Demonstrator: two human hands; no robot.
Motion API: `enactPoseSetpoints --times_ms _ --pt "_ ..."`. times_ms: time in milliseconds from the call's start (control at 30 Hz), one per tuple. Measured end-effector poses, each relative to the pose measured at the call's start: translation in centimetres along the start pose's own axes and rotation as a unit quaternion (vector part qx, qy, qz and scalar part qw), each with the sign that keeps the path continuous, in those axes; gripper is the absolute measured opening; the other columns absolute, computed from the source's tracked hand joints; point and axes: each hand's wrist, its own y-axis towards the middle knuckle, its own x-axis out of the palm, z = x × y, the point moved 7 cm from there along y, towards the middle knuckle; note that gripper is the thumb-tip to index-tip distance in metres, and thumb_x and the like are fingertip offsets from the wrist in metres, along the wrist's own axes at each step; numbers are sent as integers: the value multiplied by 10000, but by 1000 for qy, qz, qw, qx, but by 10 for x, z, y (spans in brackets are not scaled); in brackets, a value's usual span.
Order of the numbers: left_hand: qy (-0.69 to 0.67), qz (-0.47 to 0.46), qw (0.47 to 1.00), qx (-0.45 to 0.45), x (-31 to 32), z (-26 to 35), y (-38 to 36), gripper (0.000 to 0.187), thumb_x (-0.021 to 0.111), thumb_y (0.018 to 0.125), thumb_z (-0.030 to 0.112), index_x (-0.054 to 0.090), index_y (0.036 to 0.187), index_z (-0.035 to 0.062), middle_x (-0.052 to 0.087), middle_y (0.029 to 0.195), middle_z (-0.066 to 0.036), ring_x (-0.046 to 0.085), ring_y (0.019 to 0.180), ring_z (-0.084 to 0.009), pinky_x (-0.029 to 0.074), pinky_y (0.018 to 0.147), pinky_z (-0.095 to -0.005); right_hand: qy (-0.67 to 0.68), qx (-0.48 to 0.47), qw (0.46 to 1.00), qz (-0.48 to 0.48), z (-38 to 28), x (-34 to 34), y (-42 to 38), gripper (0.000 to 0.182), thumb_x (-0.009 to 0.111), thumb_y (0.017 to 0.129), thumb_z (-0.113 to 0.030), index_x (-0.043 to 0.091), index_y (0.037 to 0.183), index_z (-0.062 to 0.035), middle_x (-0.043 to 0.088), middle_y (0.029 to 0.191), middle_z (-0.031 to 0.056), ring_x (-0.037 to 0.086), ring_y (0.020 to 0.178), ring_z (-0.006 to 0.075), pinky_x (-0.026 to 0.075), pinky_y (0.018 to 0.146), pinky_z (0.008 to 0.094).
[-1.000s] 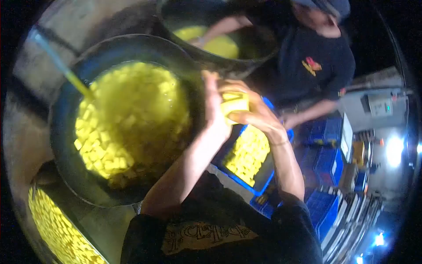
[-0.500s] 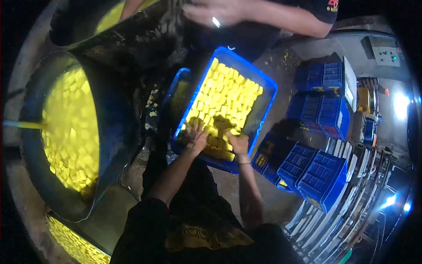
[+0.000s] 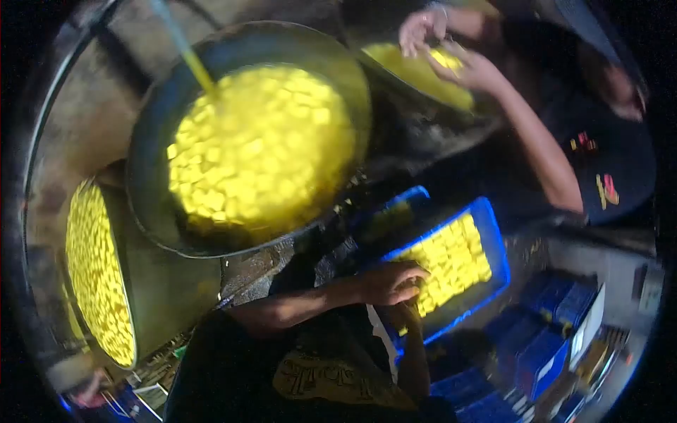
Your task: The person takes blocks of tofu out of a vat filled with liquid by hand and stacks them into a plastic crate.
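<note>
In the head view, the blue crate [image 3: 503, 271] holds rows of yellow blocks [image 3: 455, 264] that look like tofu. My left hand [image 3: 393, 283] is over the crate's near left end, its fingers curled inward. Whatever they hold, if anything, is hidden. Just beneath it is my right hand [image 3: 407, 314], close against the left; its fingers are mostly covered and blurred. Several yellow blocks lie right beside both hands.
A large wok [image 3: 159, 229] of yellow blocks in liquid, with a pole [image 3: 189, 56] standing in it, is at upper left. Another person's hands [image 3: 469, 69] are above a second vessel [image 3: 416, 92]. Stacked blue crates [image 3: 543, 363] stand at lower right.
My view has swung left, towards the wok. My hands, apart inside the crate before, are now close together at its near end. The other person's hands are now over the second vessel.
</note>
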Motion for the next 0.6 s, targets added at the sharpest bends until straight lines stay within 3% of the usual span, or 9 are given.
enactPoseSetpoints --times_ms 100,167,233,300,367,433,500,567,600 --pt "48 159 979 122 -133 82 -40 213 587 855 108 581 1060 50 614 995 -115 606 915 -248 490 788 -348 -39 -48 992 112 -79 -78 -25 353 613 832 -208 557 1117 -8 586 1036 157 557 959 264 440 843 348" --pt "126 248 956 90 -209 84 -70 153 591 833 63 596 983 35 618 933 -107 619 825 -239 502 723 -344 102 -234 949 186 -206 -137 -78 305 633 824 -152 583 1078 11 637 960 150 601 892 257 466 800 328" --pt "300 267 915 45 -264 51 -100 220 588 755 -9 592 974 18 604 896 -138 620 753 -246 503 675 -334 154 -442 867 169 -349 -165 -147 310 663 760 -80 582 1054 -24 612 890 101 544 922 132 450 775 303" --pt "360 264 893 -50 -303 -28 -124 263 531 713 -37 588 964 20 598 903 -162 610 817 -307 502 704 -388 33 -508 854 106 -465 -153 -212 280 674 743 -46 601 1012 -26 625 904 152 601 857 283 473 783 330" --pt "424 232 872 -73 -315 -78 -129 217 544 717 25 598 926 26 599 917 -171 595 861 -316 489 732 -429 -117 -655 744 66 -542 -101 -220 239 668 749 -88 608 973 -26 624 928 171 610 870 304 488 778 347" --pt "563 53 801 -195 -303 -120 -124 270 552 725 73 605 986 30 603 1000 -172 576 958 -317 471 811 -434 -246 -692 678 23 -578 -34 -170 224 640 782 -144 632 977 -36 637 956 157 616 908 313 505 771 365" --pt "573 70 801 -160 -286 -170 -123 267 535 749 101 602 998 33 598 1013 -175 562 976 -320 462 821 -438 -572 -514 639 4 -581 38 -95 293 590 804 -139 599 1093 -88 635 1007 120 615 927 302 500 769 410" --pt "576 84 803 -129 -282 -170 -118 267 519 772 128 599 1010 35 592 1027 -177 548 994 -322 452 830 -442 -631 -506 588 -10 -566 80 -32 254 605 795 -152 637 1039 -91 650 970 127 626 921 296 512 763 416" --pt "471 48 851 -229 -285 -164 -116 258 509 782 131 593 1007 35 587 1018 -182 541 1002 -333 447 837 -435 -657 -449 605 -24 -562 85 -20 206 607 795 -167 658 976 -85 659 942 122 633 913 293 518 753 413"
